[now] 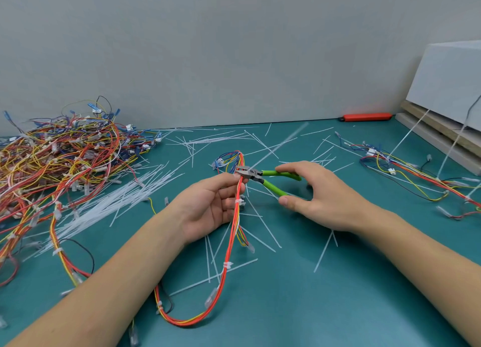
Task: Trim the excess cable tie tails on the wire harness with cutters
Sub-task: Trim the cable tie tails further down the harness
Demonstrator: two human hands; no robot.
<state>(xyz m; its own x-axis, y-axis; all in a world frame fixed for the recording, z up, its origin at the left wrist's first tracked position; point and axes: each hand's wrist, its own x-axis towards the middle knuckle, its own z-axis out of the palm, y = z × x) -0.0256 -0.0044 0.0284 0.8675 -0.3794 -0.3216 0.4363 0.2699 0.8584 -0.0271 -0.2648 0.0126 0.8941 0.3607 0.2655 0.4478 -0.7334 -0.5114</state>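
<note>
Cutters at a tie on the harness, mid-tabletop.

Left hand [208, 206], grip curled round the red, orange and yellow wire harness [229, 245], held up over the middle of the teal tabletop [338, 294], lower loop trailing toward the near edge. Right hand [317, 193], grip on the green-handled cutters [256, 176], thumb on the near handle, fingers over the far one; handles spread apart, metal nose against the bundle just above the left fingers [229, 177]. Blurred white cable tie tail [281, 143] slanting up from the nose. Tangled heap of multicoloured harnesses [59, 159] at the far left edge; loose white ties [109, 206] scattered between; red tool [367, 117] at the far edge.
</note>
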